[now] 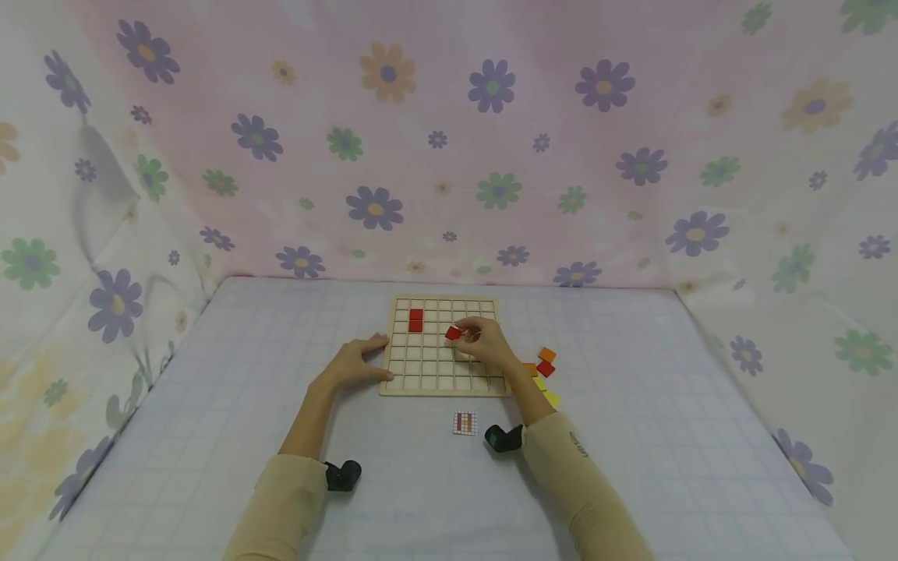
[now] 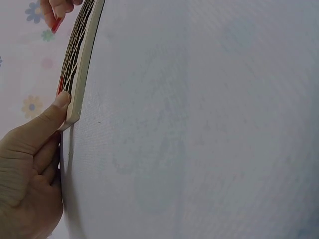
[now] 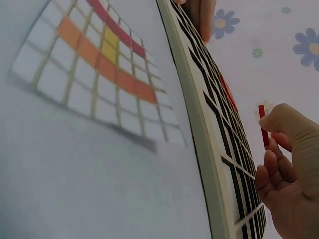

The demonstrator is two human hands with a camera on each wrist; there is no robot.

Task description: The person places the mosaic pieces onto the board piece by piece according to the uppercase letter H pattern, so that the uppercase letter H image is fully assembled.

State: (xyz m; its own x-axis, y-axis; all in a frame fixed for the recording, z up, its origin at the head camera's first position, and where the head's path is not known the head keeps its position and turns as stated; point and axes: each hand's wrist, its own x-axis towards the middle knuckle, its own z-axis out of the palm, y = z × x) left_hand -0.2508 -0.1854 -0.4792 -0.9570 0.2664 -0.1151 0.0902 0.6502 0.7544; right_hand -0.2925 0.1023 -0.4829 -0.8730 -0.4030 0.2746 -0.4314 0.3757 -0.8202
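Note:
A wooden grid board (image 1: 442,393) lies on the table, with two red tiles (image 1: 416,320) side by side in cells at its upper left. Between thumb and fingertips my right hand (image 1: 487,343) pinches another red square tile (image 1: 453,333), held above the middle of the grid. In the right wrist view that tile is tilted up on edge, clear of the board. My left hand (image 1: 354,365) touches the board's left edge with thumb and fingers spread along it. The left wrist view shows the thumb (image 2: 62,99) pressed at the board's near corner.
Loose orange (image 1: 547,354), red (image 1: 546,368) and yellow tiles (image 1: 551,398) lie right of the board, partly hidden by my right forearm. A small printed pattern card (image 1: 465,423) lies in front of the board. Flowered cloth (image 1: 435,156) hangs behind and beside the table.

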